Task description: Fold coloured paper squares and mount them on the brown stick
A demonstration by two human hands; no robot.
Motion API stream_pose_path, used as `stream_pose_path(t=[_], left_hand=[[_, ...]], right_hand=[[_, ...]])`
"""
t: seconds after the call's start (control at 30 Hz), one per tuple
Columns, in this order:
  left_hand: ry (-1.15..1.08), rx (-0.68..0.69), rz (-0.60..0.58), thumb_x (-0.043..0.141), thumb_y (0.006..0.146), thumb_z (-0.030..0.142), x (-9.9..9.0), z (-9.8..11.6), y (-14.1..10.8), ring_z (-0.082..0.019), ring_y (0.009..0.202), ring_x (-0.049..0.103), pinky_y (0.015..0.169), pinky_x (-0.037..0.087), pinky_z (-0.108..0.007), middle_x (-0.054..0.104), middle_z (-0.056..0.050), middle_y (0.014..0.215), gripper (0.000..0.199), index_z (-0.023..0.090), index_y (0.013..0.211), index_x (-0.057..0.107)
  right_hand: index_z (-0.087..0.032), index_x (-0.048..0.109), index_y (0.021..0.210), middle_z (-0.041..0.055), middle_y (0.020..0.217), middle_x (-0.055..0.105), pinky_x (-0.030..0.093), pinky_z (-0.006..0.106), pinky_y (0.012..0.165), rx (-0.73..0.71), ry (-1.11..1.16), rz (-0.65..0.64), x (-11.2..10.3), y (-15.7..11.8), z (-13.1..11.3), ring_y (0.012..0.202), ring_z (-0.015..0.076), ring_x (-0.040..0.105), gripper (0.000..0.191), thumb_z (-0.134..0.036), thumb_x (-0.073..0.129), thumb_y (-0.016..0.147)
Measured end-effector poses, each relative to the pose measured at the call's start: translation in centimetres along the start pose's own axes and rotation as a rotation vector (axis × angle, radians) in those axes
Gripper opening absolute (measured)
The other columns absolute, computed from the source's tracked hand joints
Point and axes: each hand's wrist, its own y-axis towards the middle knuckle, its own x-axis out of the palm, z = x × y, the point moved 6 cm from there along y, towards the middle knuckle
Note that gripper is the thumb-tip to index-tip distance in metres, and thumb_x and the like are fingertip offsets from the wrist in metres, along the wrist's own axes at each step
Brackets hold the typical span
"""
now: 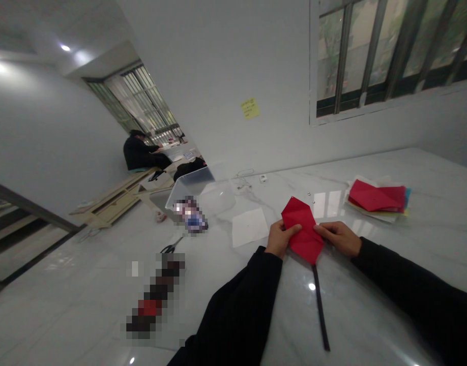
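A folded piece of red paper, roughly six-sided, is held up between both hands over the white marbled table. My left hand grips its left edge, thumb on top and fingers behind. On the opposite edge, my right hand pinches the paper between thumb and fingers. A thin dark strip runs down from below the red paper's bottom corner; whether the two are joined I cannot tell. Left of the hands lies a square white sheet.
At right is a stack of coloured papers with red paper on top. Scissors and a clear plastic bin are at left. A yellow note sticks to the wall. Another person sits far back left. Some items are pixelated.
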Motion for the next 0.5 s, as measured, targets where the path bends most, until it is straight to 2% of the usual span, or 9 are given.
stream_pose_path(t=[0.17,0.27,0.37,0.5], left_hand=[[-0.014,0.006,0.005,0.086,0.058,0.031,-0.11,0.11,0.09,-0.019,0.073,0.066,0.075,0.052,-0.032,0.073,-0.01,0.087,0.038,0.011,0.087,0.07],[-0.005,0.001,-0.001,0.085,0.059,0.03,-0.15,0.01,0.14,-0.018,0.073,0.066,0.074,0.052,-0.032,0.073,-0.01,0.088,0.038,0.01,0.088,0.07],[0.033,-0.023,-0.052,0.085,0.059,0.03,0.07,-0.3,0.11,-0.019,0.075,0.066,0.075,0.052,-0.032,0.073,-0.011,0.091,0.041,0.009,0.091,0.07],[0.13,-0.058,-0.146,0.086,0.058,0.031,0.73,-0.67,-0.24,-0.02,0.076,0.067,0.075,0.052,-0.033,0.073,-0.012,0.092,0.045,0.008,0.094,0.07]], right_hand=[[-0.018,0.059,0.061,-0.0026,0.054,0.047,0.034,0.026,0.053,-0.072,-0.115,0.021,-0.18,0.06,-0.68,0.054,0.0125,0.04,0.054,-0.065,0.048,0.085],[-0.017,0.058,0.062,-0.0028,0.056,0.049,0.035,0.025,0.053,-0.077,-0.088,0.009,-0.11,-0.01,-0.87,0.055,0.0116,0.041,0.051,-0.061,0.05,0.086],[-0.017,0.062,0.071,-0.0012,0.062,0.057,0.039,0.025,0.052,-0.033,0.032,0.005,0.0,-0.13,-0.87,0.056,0.0123,0.047,0.047,-0.061,0.055,0.082],[-0.016,0.07,0.089,0.0042,0.076,0.069,0.048,0.029,0.056,0.016,0.114,-0.011,0.22,-0.23,-0.81,0.064,0.018,0.06,0.049,-0.063,0.062,0.077]])
